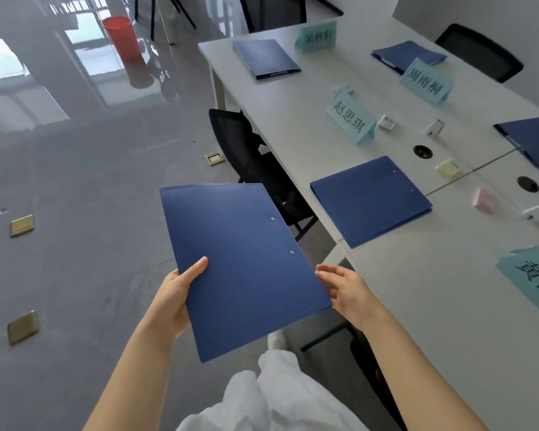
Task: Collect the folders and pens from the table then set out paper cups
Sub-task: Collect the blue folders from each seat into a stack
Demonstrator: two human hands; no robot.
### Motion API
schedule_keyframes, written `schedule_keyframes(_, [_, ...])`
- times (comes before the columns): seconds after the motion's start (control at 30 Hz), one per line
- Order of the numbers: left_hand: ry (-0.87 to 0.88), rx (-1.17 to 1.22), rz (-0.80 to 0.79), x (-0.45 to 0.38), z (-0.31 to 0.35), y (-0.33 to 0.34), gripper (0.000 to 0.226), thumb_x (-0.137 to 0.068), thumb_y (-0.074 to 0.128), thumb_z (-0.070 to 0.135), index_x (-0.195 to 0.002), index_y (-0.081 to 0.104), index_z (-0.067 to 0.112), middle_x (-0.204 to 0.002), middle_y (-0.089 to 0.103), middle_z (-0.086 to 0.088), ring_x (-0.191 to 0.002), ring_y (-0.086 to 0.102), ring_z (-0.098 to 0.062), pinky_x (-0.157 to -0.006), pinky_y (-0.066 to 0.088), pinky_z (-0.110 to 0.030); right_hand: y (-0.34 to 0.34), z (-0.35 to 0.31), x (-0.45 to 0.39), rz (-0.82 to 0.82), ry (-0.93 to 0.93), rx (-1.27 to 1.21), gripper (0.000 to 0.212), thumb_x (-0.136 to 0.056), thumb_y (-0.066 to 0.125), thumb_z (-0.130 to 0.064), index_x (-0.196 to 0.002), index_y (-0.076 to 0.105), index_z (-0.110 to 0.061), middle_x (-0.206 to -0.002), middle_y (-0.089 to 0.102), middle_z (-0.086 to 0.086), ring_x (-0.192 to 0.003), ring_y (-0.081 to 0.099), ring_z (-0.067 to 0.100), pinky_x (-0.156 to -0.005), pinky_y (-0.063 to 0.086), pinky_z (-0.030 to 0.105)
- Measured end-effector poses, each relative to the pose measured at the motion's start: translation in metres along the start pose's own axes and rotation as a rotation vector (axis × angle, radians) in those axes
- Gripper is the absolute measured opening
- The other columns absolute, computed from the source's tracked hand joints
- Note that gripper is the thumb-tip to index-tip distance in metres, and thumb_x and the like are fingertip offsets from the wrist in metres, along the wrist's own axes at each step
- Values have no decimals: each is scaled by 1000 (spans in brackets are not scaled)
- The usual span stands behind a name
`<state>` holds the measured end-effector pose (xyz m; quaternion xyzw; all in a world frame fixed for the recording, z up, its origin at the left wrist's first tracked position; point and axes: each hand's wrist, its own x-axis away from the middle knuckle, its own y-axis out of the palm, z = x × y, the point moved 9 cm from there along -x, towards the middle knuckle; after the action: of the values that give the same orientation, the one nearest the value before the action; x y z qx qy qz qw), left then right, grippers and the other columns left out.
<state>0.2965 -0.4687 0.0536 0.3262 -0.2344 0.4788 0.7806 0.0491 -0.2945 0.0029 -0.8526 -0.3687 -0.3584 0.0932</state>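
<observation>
The left hand [175, 293] grips the held folder [243, 265] at its left edge, thumb on the cover, fingers closed beneath. The right hand [346, 293] touches the folder's right edge with loosely curled fingers; whether it grips cannot be determined. The held folder is off the table [433, 306], above the floor. At 2 o'clock from it, a second folder [371, 200] lies flat on the table. Further folders lie at 12 o'clock [266, 59], 1 o'clock [409, 56] and 3 o'clock [532, 140].
</observation>
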Motion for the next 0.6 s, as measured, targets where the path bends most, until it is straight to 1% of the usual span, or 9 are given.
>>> schedule_keyframes(0.07, [-4, -1, 2, -20, 13, 8, 38, -90, 63, 29, -124, 61, 12, -114, 72, -7, -96, 71, -31, -72, 59, -43, -3, -17, -25, 37, -1, 14, 18, -94, 57, -10, -111, 61, -8, -105, 70, 14, -94, 68, 26, -76, 57, 37])
schedule_keyframes(0.13, [-5, -7, 8, -42, 27, 15, 37, -89, 64, 29, -123, 61, 13, -114, 72, -7, -97, 71, -32, -73, 59, -44, -15, -35, -55, 143, -26, 125, 17, -93, 58, -9, -109, 62, -9, -109, 67, 13, -97, 66, 24, -81, 57, 36])
schedule_keyframes(0.23, [1, -33, 19, -74, 56, 30, 33, -89, 64, 29, -118, 63, 14, -110, 74, -6, -91, 73, -30, -70, 58, -42, -35, -71, -102, 330, -102, 494, 25, -93, 54, -10, -117, 58, -10, -121, 59, 8, -96, 56, 19, -78, 46, 29])
schedule_keyframes(0.3, [4, -61, 27, -95, 75, 41, 32, -89, 64, 29, -117, 63, 13, -108, 74, -6, -88, 73, -29, -68, 58, -41, -47, -87, -127, 426, -119, 700, 34, -93, 51, -12, -127, 51, -8, -131, 52, 10, -101, 53, 22, -80, 41, 29])
schedule_keyframes(0.37, [6, -74, 38, -111, 89, 52, 33, -88, 65, 28, -117, 63, 12, -107, 75, -6, -88, 73, -30, -71, 57, -42, -56, -93, -148, 451, -108, 807, 45, -95, 49, -14, -138, 40, -6, -142, 43, 12, -121, 48, 28, -94, 42, 34])
schedule_keyframes(0.43, [-3, -89, 42, -127, 99, 61, 35, -87, 66, 28, -117, 63, 11, -107, 74, -7, -91, 73, -31, -75, 56, -44, -61, -90, -164, 437, -77, 888, 56, -97, 47, -22, -146, 26, -5, -152, 32, 13, -138, 32, 30, -111, 33, 40])
schedule_keyframes(0.47, [-8, -97, 43, -133, 102, 65, 36, -86, 67, 28, -118, 63, 11, -108, 74, -7, -92, 72, -32, -77, 56, -46, -61, -85, -169, 424, -55, 927, 61, -98, 45, -26, -149, 19, -5, -156, 25, 12, -143, 23, 29, -116, 27, 42])
schedule_keyframes(0.53, [-16, -110, 53, -144, 106, 69, 39, -85, 68, 28, -119, 62, 11, -108, 74, -7, -94, 71, -33, -79, 56, -48, -61, -73, -176, 382, -5, 966, 67, -99, 43, -31, -151, 10, -5, -159, 15, 12, -147, 13, 28, -119, 22, 42])
schedule_keyframes(0.6, [-30, -119, 59, -154, 109, 72, 38, -85, 68, 28, -119, 62, 11, -108, 74, -6, -95, 71, -33, -77, 56, -47, -54, -60, -176, 343, 15, 1012, 71, -99, 43, -34, -151, 5, -4, -160, 11, 13, -148, 11, 28, -118, 22, 40])
